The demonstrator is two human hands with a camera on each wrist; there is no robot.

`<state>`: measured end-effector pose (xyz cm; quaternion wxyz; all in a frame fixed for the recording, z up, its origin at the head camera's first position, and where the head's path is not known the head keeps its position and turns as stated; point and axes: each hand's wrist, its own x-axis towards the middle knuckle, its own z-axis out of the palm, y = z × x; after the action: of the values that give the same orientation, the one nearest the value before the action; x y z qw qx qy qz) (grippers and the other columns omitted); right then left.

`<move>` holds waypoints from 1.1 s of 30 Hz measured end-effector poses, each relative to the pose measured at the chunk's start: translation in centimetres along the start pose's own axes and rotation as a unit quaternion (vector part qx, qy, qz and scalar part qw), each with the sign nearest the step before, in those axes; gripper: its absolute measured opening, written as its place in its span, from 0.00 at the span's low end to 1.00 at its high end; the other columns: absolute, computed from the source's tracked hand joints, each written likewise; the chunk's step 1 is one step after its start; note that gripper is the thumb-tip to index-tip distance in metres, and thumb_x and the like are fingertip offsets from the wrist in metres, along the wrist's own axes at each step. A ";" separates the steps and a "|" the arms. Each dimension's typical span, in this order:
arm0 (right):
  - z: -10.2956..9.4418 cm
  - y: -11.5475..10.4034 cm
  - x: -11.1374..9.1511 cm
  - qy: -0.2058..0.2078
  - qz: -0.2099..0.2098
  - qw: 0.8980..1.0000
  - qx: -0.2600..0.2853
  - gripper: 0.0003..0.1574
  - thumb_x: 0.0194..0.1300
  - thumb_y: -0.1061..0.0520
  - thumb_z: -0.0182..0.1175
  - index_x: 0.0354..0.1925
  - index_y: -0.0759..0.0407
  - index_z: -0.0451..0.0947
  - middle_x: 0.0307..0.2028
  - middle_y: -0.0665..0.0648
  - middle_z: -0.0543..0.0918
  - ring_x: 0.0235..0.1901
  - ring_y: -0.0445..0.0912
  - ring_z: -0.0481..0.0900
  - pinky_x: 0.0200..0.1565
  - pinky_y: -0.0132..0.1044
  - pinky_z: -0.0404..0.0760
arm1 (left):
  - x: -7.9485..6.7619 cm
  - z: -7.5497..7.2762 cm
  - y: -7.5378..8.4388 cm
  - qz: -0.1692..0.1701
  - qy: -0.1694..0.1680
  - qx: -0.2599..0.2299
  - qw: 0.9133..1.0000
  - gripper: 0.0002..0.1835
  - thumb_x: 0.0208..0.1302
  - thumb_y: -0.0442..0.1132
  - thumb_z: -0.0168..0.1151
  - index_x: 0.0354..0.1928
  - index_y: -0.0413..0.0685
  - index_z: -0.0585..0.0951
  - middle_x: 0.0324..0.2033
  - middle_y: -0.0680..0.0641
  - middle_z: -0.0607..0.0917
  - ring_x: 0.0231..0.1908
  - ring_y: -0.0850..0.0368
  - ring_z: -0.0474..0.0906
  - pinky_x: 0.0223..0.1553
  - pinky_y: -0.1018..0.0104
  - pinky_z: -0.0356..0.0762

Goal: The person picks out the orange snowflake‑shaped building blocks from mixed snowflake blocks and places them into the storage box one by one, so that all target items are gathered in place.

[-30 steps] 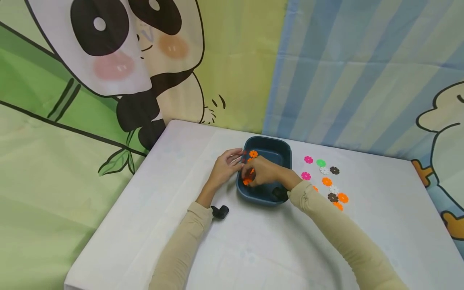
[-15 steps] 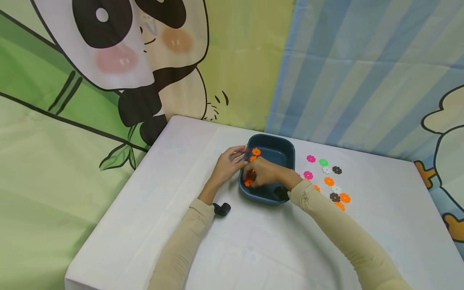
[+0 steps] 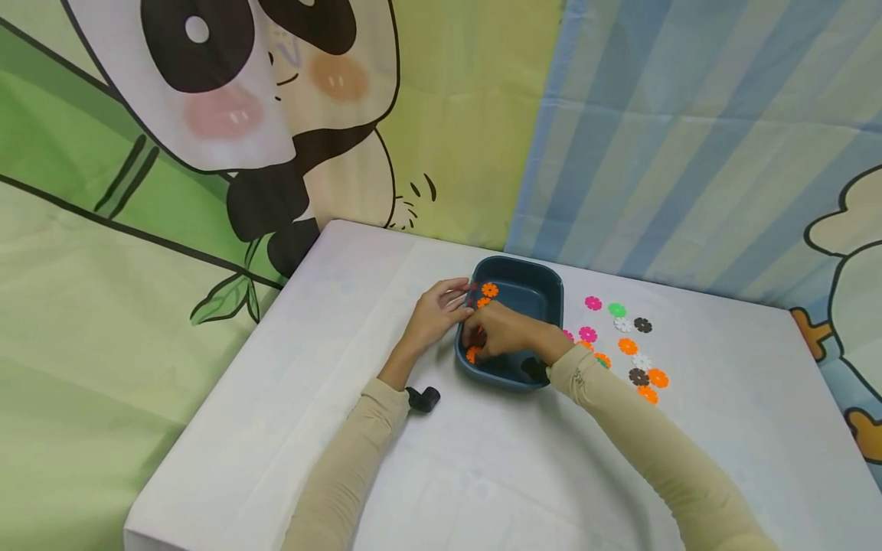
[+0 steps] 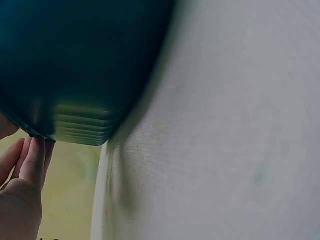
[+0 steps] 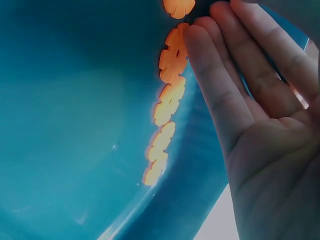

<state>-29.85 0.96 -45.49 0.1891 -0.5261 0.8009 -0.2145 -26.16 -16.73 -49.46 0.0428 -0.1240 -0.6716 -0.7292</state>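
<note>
A dark blue basin (image 3: 513, 379) stands on the white table. My left hand (image 3: 427, 317) lies along its left rim, fingers extended; in the left wrist view its fingertips (image 4: 36, 145) meet the rim. My right hand (image 3: 506, 330) reaches down inside the basin, thumb and forefinger pinching an orange flower-shaped disc (image 3: 473, 354) near the left wall. That pinch lies outside the right wrist view. There, several orange flower discs (image 5: 170, 100) run in a line along the foot of the wall, next to the other fingers (image 5: 215, 90).
Right of the basin lie loose flower discs: pink (image 3: 593, 304), green (image 3: 616, 310), white (image 3: 622, 325), brown (image 3: 643, 325) and orange (image 3: 628, 347). A black wrist camera (image 3: 423, 399) sits at the left cuff. Printed curtains (image 3: 448, 122) hang behind the table.
The pinched orange disc shifts slightly and tilts near the basin's left wall. The left hand keeps its place at the rim. The view itself moves a little.
</note>
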 end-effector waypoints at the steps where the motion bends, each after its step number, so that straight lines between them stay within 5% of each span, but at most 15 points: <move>1: 0.0 0.0 0.0 0.001 0.002 1.000 0.003 0.14 0.46 0.62 0.77 0.34 0.58 0.85 0.32 0.52 0.86 0.33 0.42 0.83 0.38 0.31 0.85 | 0.0 0.0 -0.1 0.001 0.003 0.004 1.000 0.30 0.57 0.18 0.63 0.63 0.29 0.70 0.61 0.32 0.73 0.63 0.43 0.70 0.63 0.57 0.72; 8: -0.3 -0.1 -0.4 0.012 0.013 0.999 0.041 0.14 0.47 0.64 0.75 0.35 0.58 0.85 0.33 0.51 0.86 0.35 0.43 0.84 0.38 0.30 0.85 | -0.8 0.4 2.8 -0.008 -0.021 -0.013 1.000 0.30 0.57 0.16 0.60 0.63 0.19 0.64 0.62 0.21 0.66 0.65 0.30 0.63 0.67 0.43 0.64; 13: -1.0 -0.2 -0.7 0.019 0.017 0.999 0.039 0.13 0.51 0.64 0.72 0.38 0.59 0.86 0.34 0.51 0.86 0.36 0.45 0.84 0.40 0.35 0.87 | -0.9 0.4 3.1 -0.010 -0.025 -0.003 1.000 0.30 0.59 0.17 0.58 0.64 0.20 0.64 0.62 0.22 0.66 0.65 0.31 0.62 0.67 0.44 0.64; 23: -3.2 -0.6 -2.4 0.055 0.019 0.997 0.058 0.15 0.53 0.63 0.73 0.42 0.62 0.85 0.38 0.58 0.87 0.40 0.52 0.85 0.45 0.42 0.87 | -0.2 0.0 0.6 -0.002 -0.017 -0.014 1.000 0.31 0.58 0.17 0.62 0.65 0.23 0.65 0.63 0.24 0.67 0.65 0.33 0.64 0.66 0.49 0.67; 33: -5.6 0.3 -7.2 0.126 0.063 0.987 0.071 0.16 0.55 0.63 0.72 0.44 0.58 0.84 0.41 0.58 0.86 0.41 0.52 0.85 0.47 0.48 0.86 | -0.2 0.3 0.1 -0.012 0.017 0.022 1.000 0.31 0.55 0.21 0.67 0.63 0.33 0.72 0.60 0.36 0.75 0.62 0.45 0.72 0.63 0.58 0.73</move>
<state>-30.38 8.51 -40.38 0.1363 -0.4286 0.8327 -0.3231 -25.95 -16.49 -49.37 0.0486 -0.1025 -0.6878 -0.7170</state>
